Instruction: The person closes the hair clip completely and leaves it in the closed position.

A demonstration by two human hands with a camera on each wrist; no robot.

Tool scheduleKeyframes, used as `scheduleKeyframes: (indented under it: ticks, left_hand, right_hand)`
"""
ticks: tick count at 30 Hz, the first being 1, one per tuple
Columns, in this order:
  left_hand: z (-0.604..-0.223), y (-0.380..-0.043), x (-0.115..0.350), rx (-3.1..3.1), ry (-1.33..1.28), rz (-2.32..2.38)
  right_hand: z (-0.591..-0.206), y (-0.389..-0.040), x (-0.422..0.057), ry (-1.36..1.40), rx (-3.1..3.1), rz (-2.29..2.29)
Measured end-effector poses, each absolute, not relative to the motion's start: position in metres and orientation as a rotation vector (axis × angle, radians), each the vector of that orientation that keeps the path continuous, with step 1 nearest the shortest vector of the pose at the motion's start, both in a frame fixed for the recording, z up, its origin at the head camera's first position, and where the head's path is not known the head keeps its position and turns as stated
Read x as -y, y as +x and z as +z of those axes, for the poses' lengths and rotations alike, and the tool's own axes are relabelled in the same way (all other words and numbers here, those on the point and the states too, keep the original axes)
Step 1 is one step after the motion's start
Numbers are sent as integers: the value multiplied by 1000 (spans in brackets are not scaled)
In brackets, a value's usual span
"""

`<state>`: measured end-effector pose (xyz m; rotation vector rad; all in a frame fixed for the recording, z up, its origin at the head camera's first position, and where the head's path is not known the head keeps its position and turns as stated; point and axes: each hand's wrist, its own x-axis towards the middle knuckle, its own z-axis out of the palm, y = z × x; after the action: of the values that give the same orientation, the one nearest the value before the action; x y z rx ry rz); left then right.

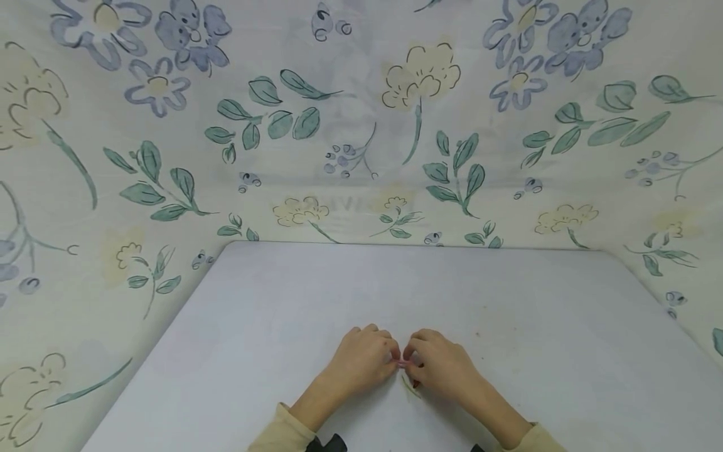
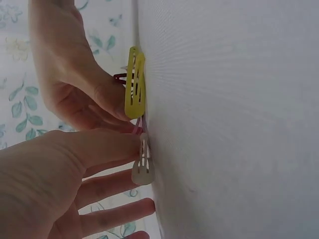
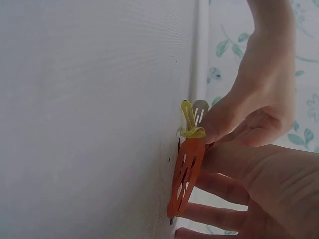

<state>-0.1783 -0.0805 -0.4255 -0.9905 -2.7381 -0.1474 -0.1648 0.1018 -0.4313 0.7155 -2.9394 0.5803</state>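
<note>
Both hands meet low over the white tabletop, pinching a pink hair clip between them. My left hand has its thumb and index finger on one end, the other fingers spread. From the other side my right hand grips with thumb and forefinger; they hide most of the clip. A yellow snap clip hangs beside the fingertips in the left wrist view, with a whitish clip below it. In the right wrist view an orange-red clip dangles by the right thumb, close to the tabletop.
The white tabletop spreads out around the hands, with a few small dark specks to the right. Behind and beside it hangs a cloth printed with flowers and leaves.
</note>
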Motion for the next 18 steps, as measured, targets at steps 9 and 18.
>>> scheduleKeyframes:
  ticks: [9,18]
  left_hand:
    - [-424,-178,80,2767,-986,-177]
    - [-422,-177,81,2761,-990,-193]
  right_hand:
    - [-430,-163,-102,730,2931,592]
    - [-429,-160,-102,757,2913,592]
